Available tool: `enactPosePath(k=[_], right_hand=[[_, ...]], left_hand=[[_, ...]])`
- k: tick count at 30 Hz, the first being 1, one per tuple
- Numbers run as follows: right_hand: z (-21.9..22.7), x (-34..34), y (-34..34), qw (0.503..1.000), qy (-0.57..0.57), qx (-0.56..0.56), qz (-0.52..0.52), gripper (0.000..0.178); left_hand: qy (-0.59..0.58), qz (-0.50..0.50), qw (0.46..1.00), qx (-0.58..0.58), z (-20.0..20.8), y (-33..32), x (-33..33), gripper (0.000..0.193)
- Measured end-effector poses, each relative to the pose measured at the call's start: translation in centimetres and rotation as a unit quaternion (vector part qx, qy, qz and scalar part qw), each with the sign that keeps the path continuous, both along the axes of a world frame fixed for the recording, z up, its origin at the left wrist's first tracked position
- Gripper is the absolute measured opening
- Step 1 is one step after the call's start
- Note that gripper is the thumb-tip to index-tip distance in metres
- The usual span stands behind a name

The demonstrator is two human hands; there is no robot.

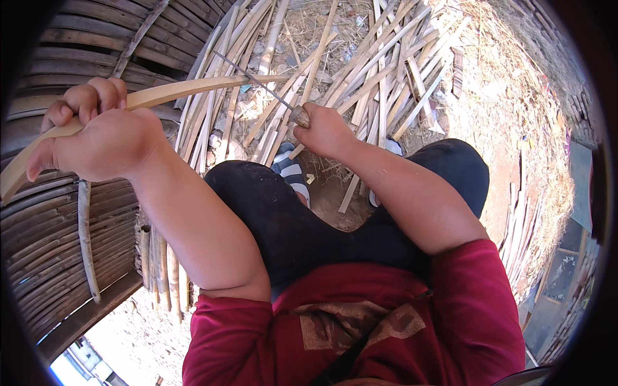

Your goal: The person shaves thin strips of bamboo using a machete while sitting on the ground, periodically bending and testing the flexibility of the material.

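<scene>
In the left hand (96, 138), curled almost closed with the thumb sticking out, a long, pale, bent strip (187, 90). Gripped near one end, maybe to keep it steady, with the rest curving out to the front. In the right hand (325, 132), curled snug, the handle of a thin knife (273, 96). Held by the handle, likely to keep the fingers safe from the blade. Near the strip's far tip, a crossing of strip and blade; cannot tell if touching. Held out past the knees, perhaps to keep the blade away from the legs.

Underneath, dark trousers (450, 168) with knees wide apart, and striped footwear (294, 174). On the dirt ground (329, 199), messy heaps of pale strips (386, 64), perhaps left close for easy reach.

Farther right, dry straw (518, 122), bright with sun. On the left, a wall of brown slats (116, 219) with a pole (87, 231) across, probably to join the slats. At the far right, grey-blue panels (570, 270), too blurry to name.
</scene>
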State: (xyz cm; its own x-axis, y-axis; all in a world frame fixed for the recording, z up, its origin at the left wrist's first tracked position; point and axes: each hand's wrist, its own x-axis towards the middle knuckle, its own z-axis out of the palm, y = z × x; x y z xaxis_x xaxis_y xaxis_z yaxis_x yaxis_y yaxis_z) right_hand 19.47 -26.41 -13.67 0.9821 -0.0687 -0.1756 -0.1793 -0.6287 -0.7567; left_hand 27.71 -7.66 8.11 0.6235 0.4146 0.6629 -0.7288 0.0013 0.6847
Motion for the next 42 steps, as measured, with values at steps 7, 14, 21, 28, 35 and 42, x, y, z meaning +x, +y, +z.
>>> enactPosePath(k=[7, 14, 21, 28, 35, 42], right_hand=[[7.5, 1.1, -0.7, 0.984, 0.008, 0.171, -0.043, 0.035], [4.4, 0.0, -0.1, 0.985, -0.077, 0.152, -0.029, 0.033], [4.9, 1.1, -1.5, 0.987, 0.087, 0.131, -0.021, 0.037], [8.6, 0.6, -0.8, 0.968, -0.132, 0.188, -0.102, 0.038], [-1.0, 0.4, -0.5, 0.999, 0.029, 0.046, 0.001, 0.038], [2.6, 0.7, -1.4, 1.000, 0.024, 0.016, 0.008, 0.028]], left_hand=[[-0.004, 0.013, 1.000, 0.013, -0.1, 0.2, 0.4, 0.075], [-0.025, 0.032, 0.999, 0.008, 0.5, -0.4, -0.3, 0.077], [-0.018, 0.009, 1.000, 0.016, 0.0, -0.7, 0.1, 0.075], [-0.021, 0.016, 0.999, 0.021, -0.3, -0.6, 0.2, 0.075], [-0.006, 0.015, 1.000, 0.005, 0.0, -1.3, 0.1, 0.073], [-0.007, 0.024, 1.000, -0.002, -0.2, -0.5, 0.5, 0.075]])
